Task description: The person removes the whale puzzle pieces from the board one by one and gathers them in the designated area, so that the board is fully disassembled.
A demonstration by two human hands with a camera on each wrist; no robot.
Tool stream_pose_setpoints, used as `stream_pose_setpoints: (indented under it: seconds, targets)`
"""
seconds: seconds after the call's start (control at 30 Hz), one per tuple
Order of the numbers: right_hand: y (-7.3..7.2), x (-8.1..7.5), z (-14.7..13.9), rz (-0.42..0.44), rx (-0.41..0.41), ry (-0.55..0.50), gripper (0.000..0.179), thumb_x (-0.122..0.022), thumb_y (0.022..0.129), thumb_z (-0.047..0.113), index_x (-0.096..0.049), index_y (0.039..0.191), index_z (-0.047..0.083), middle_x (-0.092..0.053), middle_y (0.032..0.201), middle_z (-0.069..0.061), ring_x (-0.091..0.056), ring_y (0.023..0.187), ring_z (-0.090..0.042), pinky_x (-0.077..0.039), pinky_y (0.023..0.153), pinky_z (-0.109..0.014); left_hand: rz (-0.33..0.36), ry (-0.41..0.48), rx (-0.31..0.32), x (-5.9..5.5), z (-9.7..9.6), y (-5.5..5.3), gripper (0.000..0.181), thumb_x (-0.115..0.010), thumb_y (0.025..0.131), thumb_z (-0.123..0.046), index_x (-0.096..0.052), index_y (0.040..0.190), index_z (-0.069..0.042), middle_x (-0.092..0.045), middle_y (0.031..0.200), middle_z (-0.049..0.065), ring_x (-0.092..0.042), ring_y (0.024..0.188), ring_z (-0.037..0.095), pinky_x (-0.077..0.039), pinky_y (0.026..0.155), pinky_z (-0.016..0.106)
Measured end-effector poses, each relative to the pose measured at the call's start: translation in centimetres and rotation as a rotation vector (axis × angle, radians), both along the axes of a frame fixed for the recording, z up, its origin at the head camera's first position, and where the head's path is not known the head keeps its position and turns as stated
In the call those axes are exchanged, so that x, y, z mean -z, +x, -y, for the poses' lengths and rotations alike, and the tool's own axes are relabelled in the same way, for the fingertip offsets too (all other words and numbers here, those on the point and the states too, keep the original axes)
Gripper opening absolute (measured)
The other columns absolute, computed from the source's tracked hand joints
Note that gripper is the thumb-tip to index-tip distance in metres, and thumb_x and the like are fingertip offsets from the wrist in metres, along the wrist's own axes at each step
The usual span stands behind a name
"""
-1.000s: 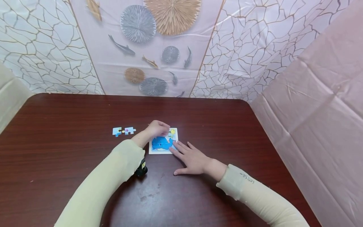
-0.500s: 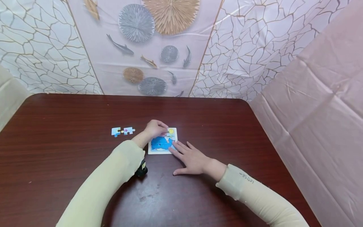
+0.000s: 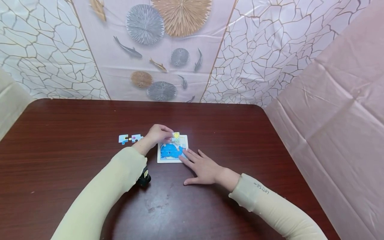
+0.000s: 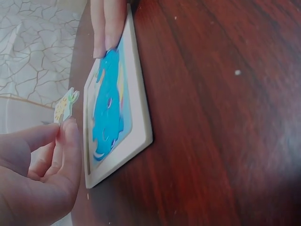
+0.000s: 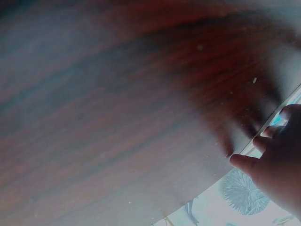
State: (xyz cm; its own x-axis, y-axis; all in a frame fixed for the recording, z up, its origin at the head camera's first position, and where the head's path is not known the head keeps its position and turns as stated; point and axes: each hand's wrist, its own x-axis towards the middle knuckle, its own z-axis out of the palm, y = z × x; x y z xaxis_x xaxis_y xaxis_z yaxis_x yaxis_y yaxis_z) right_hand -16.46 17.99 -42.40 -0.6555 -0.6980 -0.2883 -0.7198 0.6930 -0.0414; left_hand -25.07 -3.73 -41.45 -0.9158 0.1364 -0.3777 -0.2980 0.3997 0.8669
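Between thumb and fingertips my left hand (image 3: 159,134) pinches a puzzle piece (image 3: 176,135) with a yellow sun on it. In the left wrist view that sun piece (image 4: 65,106) is lifted clear of the puzzle board (image 4: 142,127). The white-framed board (image 3: 159,160) lies flat on the table, showing a blue whale (image 3: 171,151) in its lower part. My right hand (image 3: 205,169) is spread out, its fingertips resting on the board's right edge. In the right wrist view the right hand (image 5: 282,162) is dark and partly cut off.
Left of the board, two light-blue puzzle pieces, one at the left (image 3: 123,138) and one at the right (image 3: 136,137), lie on the dark wooden table (image 3: 75,143). The left forearm partly borders the right one. A patterned curtain (image 3: 162,66) hangs behind the table's far edge.
My left hand has raised the sun piece out of the board's top right corner and moved left and slightly back with it. The right hand has stayed in place.
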Motion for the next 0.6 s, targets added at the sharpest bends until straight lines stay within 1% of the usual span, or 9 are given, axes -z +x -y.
stream_pose_setpoints:
  seconds: [0.23, 0.47, 0.6]
  targets:
    - [0.1, 0.0, 0.0, 0.006, 0.006, -0.001, 0.088, -0.045, 0.084, 0.069, -0.017, 0.151, 0.019, -0.009, 0.159, -0.006, -0.01, 0.146, -0.022, -0.018, 0.116, -0.052, -0.019, 0.003, 0.011, -0.2, 1.1, 0.0, 0.03, -0.062, 0.09, -0.015, -0.063, 0.116, -0.001, -0.062, 0.114, 0.02, -0.063, 0.069, 0.007, -0.055, 0.072, 0.019]
    - [0.1, -0.1, 0.1, 0.006, 0.003, -0.003, 0.088, -0.045, 0.084, 0.069, -0.016, 0.151, 0.019, -0.009, 0.159, -0.006, -0.009, 0.146, -0.022, -0.018, 0.116, -0.053, 0.011, 0.05, -0.01, -0.3, 2.6, 0.3, 0.034, -0.06, 0.091, -0.014, -0.059, 0.121, 0.001, -0.061, 0.116, 0.022, -0.064, 0.07, 0.007, -0.055, 0.073, 0.019]
    - [0.1, -0.1, 0.1, -0.01, -0.008, -0.014, 0.088, -0.046, 0.084, 0.068, -0.018, 0.15, 0.017, -0.012, 0.158, -0.008, -0.011, 0.146, -0.024, -0.019, 0.115, -0.054, 0.031, 0.068, -0.03, -0.4, 3.6, 0.2, 0.035, -0.058, 0.092, -0.014, -0.057, 0.123, 0.002, -0.06, 0.118, 0.022, -0.063, 0.071, 0.006, -0.055, 0.074, 0.019]
